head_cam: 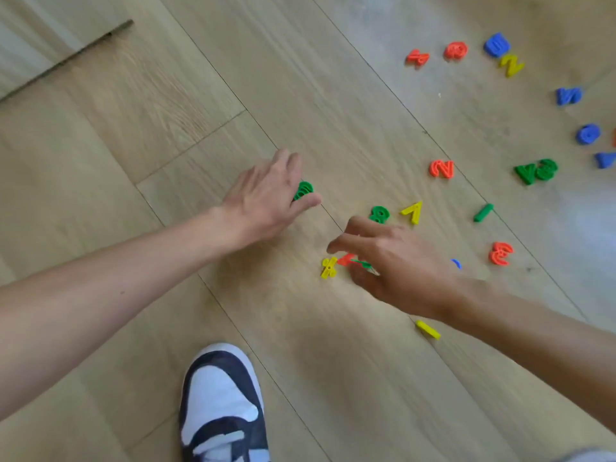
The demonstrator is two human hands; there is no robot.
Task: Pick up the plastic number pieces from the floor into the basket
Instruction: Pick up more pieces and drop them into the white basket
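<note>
- While both bare arms reach down over it, the pale wooden plank floor fills the whole view and carries every loose piece.
- A navy-and-white sneaker stands on the planks at the bottom, nearest the camera.
- The left hand is low over the floor, fingers and thumb curled round a green plastic number piece that shows only partly.
- The right hand is just beside it, fingers bent, pinching a thin green plastic piece. A red plastic piece sits at its fingertips; whether it is held or lying on the floor cannot be told.
- A yellow plastic percent sign lies on the floor just beside those fingertips.
- Beyond the right hand lie a green plastic 8, a yellow plastic 7 and a green plastic bar.
- A red plastic 3 lies to the right, and a yellow plastic bar lies by the right forearm.
- Further off are a red plastic 2 and two touching green plastic pieces.
- Well apart, at the top right, red pieces, blue pieces and a yellow plastic 2 lie scattered, blurred.
</note>
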